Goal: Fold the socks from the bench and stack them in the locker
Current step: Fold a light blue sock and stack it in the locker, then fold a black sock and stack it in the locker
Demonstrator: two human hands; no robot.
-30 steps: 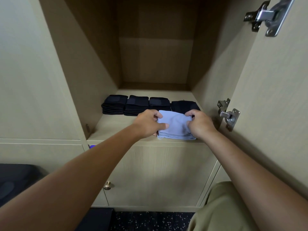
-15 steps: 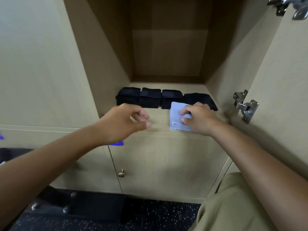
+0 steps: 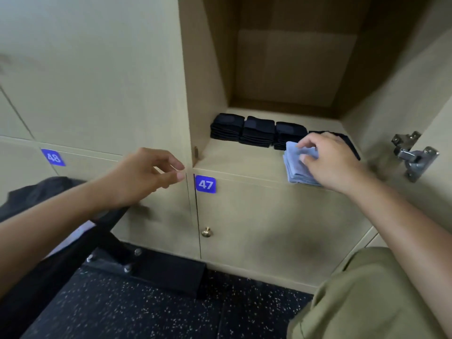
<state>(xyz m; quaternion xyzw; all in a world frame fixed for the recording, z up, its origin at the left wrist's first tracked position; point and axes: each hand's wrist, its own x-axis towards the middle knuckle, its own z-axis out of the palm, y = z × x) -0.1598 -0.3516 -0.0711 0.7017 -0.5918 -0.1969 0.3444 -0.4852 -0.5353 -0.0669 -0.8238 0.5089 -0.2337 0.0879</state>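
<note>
A folded light blue pair of socks (image 3: pixel 294 168) lies at the front right of the open locker's shelf (image 3: pixel 239 159). My right hand (image 3: pixel 329 161) rests on it, thumb and curled fingers pinching its top layer. Behind it stands a row of three folded black sock stacks (image 3: pixel 259 130), with a fourth black pile (image 3: pixel 351 146) mostly hidden by my right hand. My left hand (image 3: pixel 146 177) hovers outside the locker, left of the shelf's front corner, fingers loosely curled and holding nothing.
The locker door (image 3: pixel 425 94) stands open on the right, its metal hinge (image 3: pixel 413 155) sticking out near my right wrist. Closed doors labelled 47 (image 3: pixel 205 184) and 48 (image 3: pixel 53 157) sit below. A black bench (image 3: pixel 105 231) with dark fabric (image 3: pixel 36 192) is at lower left.
My left hand has let go of the blue socks and drawn back left, out of the locker. My right hand stays on the socks. The view has swung left and down.
</note>
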